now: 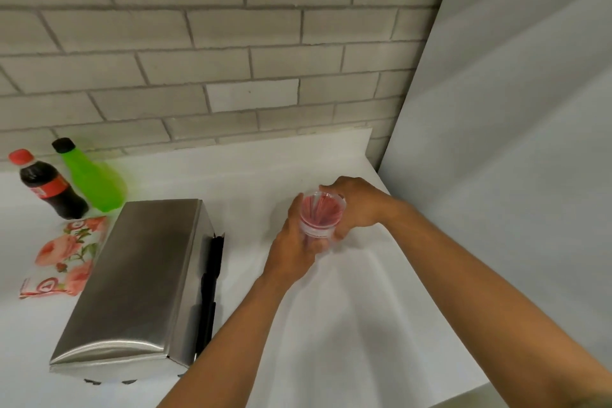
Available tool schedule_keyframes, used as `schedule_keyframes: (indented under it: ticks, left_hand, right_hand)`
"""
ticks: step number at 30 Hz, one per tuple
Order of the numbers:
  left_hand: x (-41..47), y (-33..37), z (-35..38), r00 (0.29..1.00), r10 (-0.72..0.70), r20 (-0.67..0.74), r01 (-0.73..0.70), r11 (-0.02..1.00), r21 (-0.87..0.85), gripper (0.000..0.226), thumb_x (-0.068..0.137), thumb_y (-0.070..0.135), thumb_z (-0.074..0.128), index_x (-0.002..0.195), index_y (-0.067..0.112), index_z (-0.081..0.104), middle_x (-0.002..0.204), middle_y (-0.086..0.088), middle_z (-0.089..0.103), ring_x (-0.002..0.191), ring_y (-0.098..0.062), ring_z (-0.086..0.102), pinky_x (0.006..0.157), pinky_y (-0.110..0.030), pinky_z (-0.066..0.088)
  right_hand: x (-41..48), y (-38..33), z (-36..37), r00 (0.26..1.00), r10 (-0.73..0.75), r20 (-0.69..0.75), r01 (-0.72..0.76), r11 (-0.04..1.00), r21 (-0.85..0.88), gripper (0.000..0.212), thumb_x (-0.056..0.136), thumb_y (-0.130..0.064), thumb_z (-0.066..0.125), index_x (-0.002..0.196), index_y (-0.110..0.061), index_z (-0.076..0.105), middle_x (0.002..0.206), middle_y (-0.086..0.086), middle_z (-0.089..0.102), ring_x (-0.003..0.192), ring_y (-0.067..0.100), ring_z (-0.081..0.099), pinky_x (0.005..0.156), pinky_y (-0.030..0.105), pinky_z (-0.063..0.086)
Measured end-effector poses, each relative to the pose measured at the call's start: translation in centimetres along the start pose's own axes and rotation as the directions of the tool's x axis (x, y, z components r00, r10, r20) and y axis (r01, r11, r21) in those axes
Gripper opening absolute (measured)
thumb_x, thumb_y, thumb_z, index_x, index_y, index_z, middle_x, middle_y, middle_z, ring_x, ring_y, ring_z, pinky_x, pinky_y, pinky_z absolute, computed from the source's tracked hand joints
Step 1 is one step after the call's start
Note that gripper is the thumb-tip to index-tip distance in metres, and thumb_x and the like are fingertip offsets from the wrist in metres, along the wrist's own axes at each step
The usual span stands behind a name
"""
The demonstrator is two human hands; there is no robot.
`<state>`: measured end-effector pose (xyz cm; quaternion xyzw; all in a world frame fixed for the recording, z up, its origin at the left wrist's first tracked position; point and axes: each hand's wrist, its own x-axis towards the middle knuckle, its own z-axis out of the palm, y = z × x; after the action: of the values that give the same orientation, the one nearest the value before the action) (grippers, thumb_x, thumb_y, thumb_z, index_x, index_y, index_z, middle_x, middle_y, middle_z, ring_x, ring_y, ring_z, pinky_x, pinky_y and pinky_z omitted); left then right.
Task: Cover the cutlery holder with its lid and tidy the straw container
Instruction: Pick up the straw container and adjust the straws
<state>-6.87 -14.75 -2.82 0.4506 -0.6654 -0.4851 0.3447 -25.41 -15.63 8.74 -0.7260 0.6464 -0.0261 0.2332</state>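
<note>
A clear plastic straw container (320, 216) filled with several red straws stands on the white counter right of centre. My left hand (293, 247) wraps its near left side and my right hand (356, 205) grips its far right side and rim. To the left lies the steel cutlery holder (139, 278), its curved metal lid closed on top, with black cutlery handles showing along its right side.
A cola bottle (49, 185) and a green bottle (94, 180) stand at the back left by the brick wall. A floral napkin pack (66, 258) lies left of the holder. A grey wall panel (496, 142) bounds the white counter (347, 325) on the right.
</note>
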Motion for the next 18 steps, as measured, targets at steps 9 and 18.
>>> schedule_keyframes:
  ticks: [9,18]
  left_hand:
    - [6.2,1.9,1.3,0.996,-0.077,0.038,0.066,0.971,0.228,0.102,0.064,0.079,0.051,0.151,0.063,0.0,0.139,0.013,0.056,0.104,-0.015,0.06,0.078,-0.023,0.046]
    - [11.3,1.0,1.9,0.998,0.051,-0.034,-0.044,0.983,0.18,0.089,0.081,0.07,0.058,0.15,0.071,0.002,0.144,0.024,0.052,0.122,-0.014,0.061,0.086,-0.003,0.046]
  right_hand:
    - [6.3,4.4,-2.8,1.0,0.011,0.011,-0.01,1.0,-0.026,0.121,0.048,-0.044,0.101,0.154,-0.018,0.048,0.14,0.001,0.057,0.127,0.022,0.056,0.098,0.026,0.047]
    - [11.2,6.6,-5.2,0.999,0.024,0.036,-0.022,0.998,-0.062,0.128,0.053,-0.042,0.101,0.161,-0.019,0.037,0.149,0.002,0.052,0.134,0.025,0.052,0.1,0.027,0.045]
